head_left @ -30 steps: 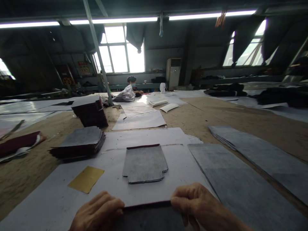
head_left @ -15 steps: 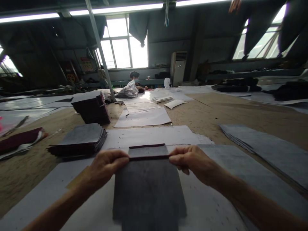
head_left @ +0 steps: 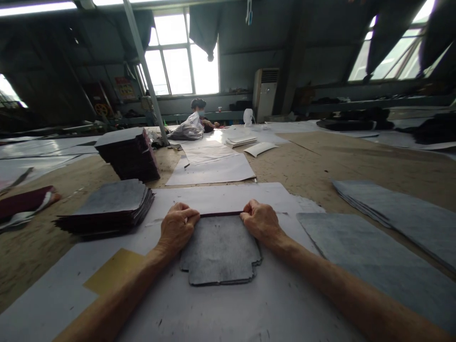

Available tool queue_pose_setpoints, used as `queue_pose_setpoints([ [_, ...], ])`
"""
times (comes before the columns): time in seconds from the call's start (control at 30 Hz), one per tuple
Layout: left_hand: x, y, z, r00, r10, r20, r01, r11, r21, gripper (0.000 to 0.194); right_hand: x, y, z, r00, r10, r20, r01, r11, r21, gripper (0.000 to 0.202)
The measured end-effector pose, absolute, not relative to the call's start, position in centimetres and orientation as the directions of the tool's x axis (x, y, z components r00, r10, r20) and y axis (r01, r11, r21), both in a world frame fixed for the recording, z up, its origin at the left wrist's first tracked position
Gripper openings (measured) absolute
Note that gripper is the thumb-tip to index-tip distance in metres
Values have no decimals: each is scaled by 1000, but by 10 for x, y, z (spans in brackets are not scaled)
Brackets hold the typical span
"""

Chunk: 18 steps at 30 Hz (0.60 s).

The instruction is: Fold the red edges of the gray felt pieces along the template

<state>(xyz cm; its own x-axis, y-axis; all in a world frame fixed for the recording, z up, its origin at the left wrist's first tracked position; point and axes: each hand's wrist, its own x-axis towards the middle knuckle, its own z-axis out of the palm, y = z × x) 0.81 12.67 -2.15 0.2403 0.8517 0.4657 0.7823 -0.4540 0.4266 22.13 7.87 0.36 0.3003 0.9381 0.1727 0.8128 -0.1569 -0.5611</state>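
Note:
A grey fabric piece [head_left: 221,247] with a dark maroon strip along its far edge lies on white paper [head_left: 199,316] in front of me. Its near end has notched corners, and the edges there look layered. My left hand [head_left: 178,224] pinches the far left corner, and my right hand [head_left: 261,221] pinches the far right corner. Between them the maroon edge runs straight. To the left rests a stack of grey-topped, dark-edged pieces [head_left: 114,199].
Behind that stack stands a taller pile [head_left: 130,154]. A yellow sheet [head_left: 114,271] lies near my left forearm. Large grey sheets [head_left: 370,256] are at the right. Farther back are white papers [head_left: 217,166], a plastic bag [head_left: 188,128] and a person [head_left: 199,108].
Both hands have moved away from me with the fabric piece, which now lies flat. The separate maroon-edged part seen beyond it is no longer visible.

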Motion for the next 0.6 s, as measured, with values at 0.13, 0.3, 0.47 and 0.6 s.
queue_pose_setpoints([
  [0.13,6,129,-25,266,837,478,789,-474,392,25,225,79,6,295,944,147,808,-164,-566,21],
  [0.3,3,129,-28,270,797,540,805,-494,327,36,249,41,23,310,931,192,812,-154,-562,13],
  [0.47,-1,114,-20,256,661,706,830,-524,190,44,293,-53,38,327,917,226,840,-173,-514,7],
  [0.6,11,85,-13,387,580,717,727,-670,149,40,317,-121,29,415,891,186,847,-303,-436,4],
])
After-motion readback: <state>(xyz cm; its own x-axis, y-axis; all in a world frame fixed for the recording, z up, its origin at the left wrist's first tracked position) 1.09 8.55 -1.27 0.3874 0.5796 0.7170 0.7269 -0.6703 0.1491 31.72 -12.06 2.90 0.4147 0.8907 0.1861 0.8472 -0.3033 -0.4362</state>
